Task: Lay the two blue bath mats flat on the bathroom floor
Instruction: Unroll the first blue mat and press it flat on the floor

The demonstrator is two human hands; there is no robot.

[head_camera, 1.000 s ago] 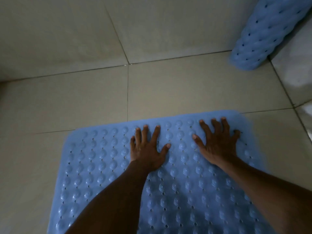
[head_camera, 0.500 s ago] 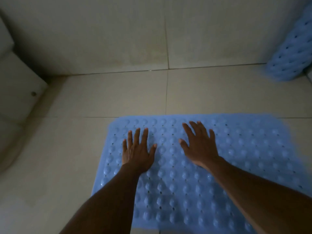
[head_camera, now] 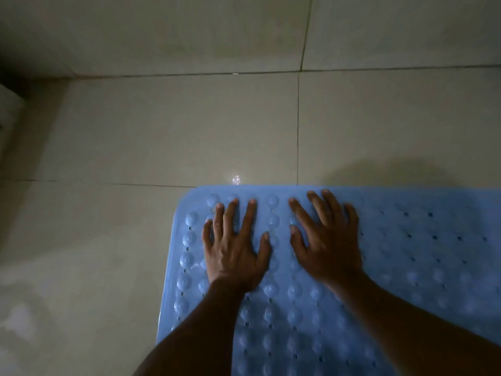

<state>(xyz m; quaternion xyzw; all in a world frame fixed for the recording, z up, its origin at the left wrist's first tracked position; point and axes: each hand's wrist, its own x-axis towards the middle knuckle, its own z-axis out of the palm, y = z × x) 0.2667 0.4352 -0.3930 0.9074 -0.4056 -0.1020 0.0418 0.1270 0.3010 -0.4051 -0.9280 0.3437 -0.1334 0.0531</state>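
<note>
A blue bath mat point(head_camera: 406, 253) with round bumps and small holes lies flat on the beige tiled floor point(head_camera: 162, 131), filling the lower right of the head view. My left hand point(head_camera: 235, 248) presses on the mat near its far left corner with fingers spread and straight. Just to its right, my right hand point(head_camera: 325, 240) rests flat on the mat, fingers reaching almost to the far edge. The second blue mat is out of view.
A tiled wall point(head_camera: 189, 31) meets the floor along the top of the view. At the far left edge stands a pale fixture point(head_camera: 8, 109) beside a dark corner. Bare floor tiles lie left of and beyond the mat.
Both hands have slid left across the mat toward its far left corner. The view has turned left with them, and the rolled blue mat at the upper right has gone out of frame.
</note>
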